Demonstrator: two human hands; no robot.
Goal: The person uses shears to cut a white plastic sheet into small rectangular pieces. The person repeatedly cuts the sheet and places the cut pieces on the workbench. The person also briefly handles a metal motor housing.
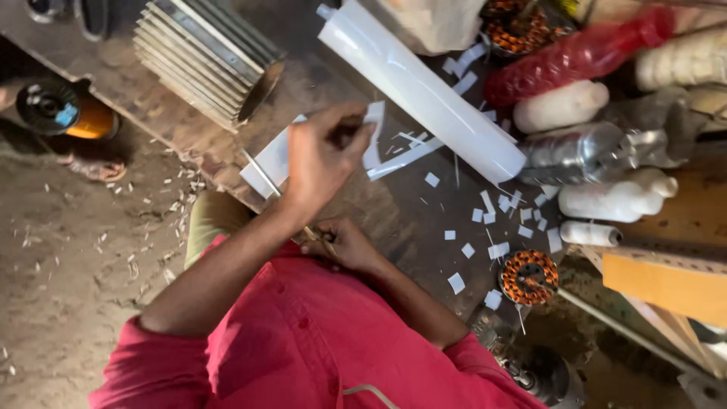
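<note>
1. Here we see our left hand point(326, 159) raised over the dark workbench point(379, 220), fingers bunched and pinched shut on the edge of a white paper sheet point(274, 159).
2. The sheet lies flat on the bench near its front edge. Part of it is hidden under the hand, and a cut strip sticks out beyond the fingertips.
3. Our right hand point(344, 242) sits lower, close to our red shirt point(318, 341). Its fingers are curled closed around a thin metal strip point(261, 173) that runs slantwise up past the sheet.
4. We cannot tell exactly how the strip sits inside the fist.
5. Just beyond the left hand, a long white roll point(424, 91) lies diagonally across the bench.
6. Small white paper offcuts point(492, 220) are scattered to the right of the hands, between the roll and a copper-wound stator point(528, 276).
7. A finned metal housing point(204, 53) stands at the far left of the bench, well apart from the hands.
8. On the right, a red plastic bottle point(575, 53) and several white bottles point(617, 198) lie on their sides.
</note>
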